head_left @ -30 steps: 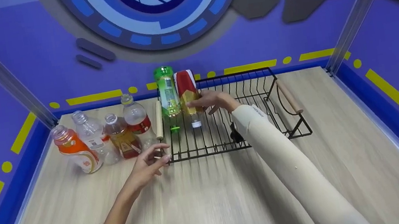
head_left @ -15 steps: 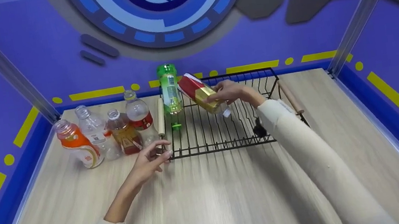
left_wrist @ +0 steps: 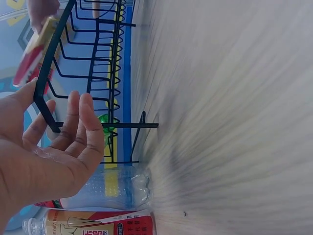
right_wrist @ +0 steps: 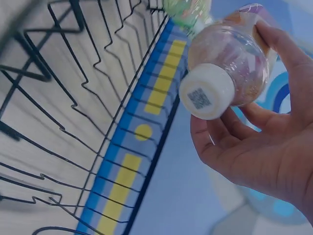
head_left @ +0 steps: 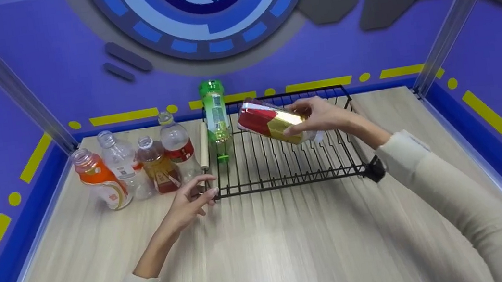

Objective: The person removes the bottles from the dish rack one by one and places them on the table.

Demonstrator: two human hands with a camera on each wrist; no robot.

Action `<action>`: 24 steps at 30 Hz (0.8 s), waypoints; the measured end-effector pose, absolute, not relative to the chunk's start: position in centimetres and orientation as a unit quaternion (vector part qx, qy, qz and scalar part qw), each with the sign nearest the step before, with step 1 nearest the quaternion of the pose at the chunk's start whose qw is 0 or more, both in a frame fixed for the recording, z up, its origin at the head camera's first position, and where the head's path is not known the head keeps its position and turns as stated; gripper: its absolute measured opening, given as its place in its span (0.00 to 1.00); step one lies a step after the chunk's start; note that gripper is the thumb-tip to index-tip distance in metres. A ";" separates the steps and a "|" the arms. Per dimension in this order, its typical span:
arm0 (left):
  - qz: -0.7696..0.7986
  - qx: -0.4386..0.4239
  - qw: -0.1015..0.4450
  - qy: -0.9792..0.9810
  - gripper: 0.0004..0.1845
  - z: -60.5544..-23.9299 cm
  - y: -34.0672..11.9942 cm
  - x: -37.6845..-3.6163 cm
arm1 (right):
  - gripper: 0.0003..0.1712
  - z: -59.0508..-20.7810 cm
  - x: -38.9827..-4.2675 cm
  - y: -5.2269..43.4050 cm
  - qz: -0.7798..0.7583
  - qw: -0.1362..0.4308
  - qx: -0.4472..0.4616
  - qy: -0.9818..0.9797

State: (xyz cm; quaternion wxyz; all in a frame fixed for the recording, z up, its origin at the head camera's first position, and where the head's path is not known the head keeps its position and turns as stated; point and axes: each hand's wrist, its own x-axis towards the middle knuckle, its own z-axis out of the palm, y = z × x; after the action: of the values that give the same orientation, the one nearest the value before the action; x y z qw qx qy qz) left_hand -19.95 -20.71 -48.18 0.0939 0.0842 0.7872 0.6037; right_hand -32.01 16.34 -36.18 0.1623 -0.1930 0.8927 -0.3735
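Note:
Over the black wire rack (head_left: 281, 187), my right hand (head_left: 322, 114) grips a plastic bottle (head_left: 272, 121) with a red and gold label. The bottle is tilted, its base to the upper left and its capped end to the lower right. A white cap (right_wrist: 207, 91) with a printed code shows in the right wrist view. My left hand (head_left: 189, 202) holds the rack's front left corner, thumb on one side of the bar and fingers curled on the other (left_wrist: 54, 142). A green bottle (head_left: 216, 116) stands upside down inside the rack at its left end.
Left of the rack stand several uncapped bottles: one orange and white (head_left: 102, 182), one clear (head_left: 124, 165), one with brown drink (head_left: 157, 168) and one with a red label (head_left: 179, 145). The rack has a wooden left handle (head_left: 203, 146). Blue panels (head_left: 242, 76) enclose the table.
My right hand has carried the red and gold bottle rightward, away from the green bottle, and tilted it from near vertical to slanting. The left hand stays at the rack corner.

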 end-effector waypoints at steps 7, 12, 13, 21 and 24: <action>0.611 0.089 0.093 0.781 0.22 -48.1 -20.6 -20.1 | 0.45 -35.4 -27.7 17.1 -0.368 0.140 -0.241 0.887; 0.613 0.089 0.090 0.780 0.22 -48.1 -20.7 -20.1 | 0.44 -35.6 -25.5 17.0 -0.347 0.128 -0.262 0.891; 0.613 0.088 0.089 0.780 0.21 -48.1 -20.8 -20.0 | 0.44 -35.7 -25.2 16.9 -0.342 0.123 -0.270 0.892; 0.592 0.075 0.087 0.797 0.23 -47.6 -20.5 -19.4 | 0.41 -36.3 -23.4 16.7 -0.307 0.109 -0.311 0.893; 0.567 0.087 0.080 0.815 0.25 -47.0 -20.4 -19.3 | 0.41 -36.4 -22.9 16.7 -0.302 0.112 -0.314 0.893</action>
State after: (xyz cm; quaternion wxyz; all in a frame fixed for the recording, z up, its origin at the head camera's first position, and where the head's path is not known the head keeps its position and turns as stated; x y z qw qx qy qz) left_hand -19.30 -20.40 -46.98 0.0802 0.0869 0.8155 0.5666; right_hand -22.86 16.74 -36.40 0.1119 -0.3139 0.8931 -0.3021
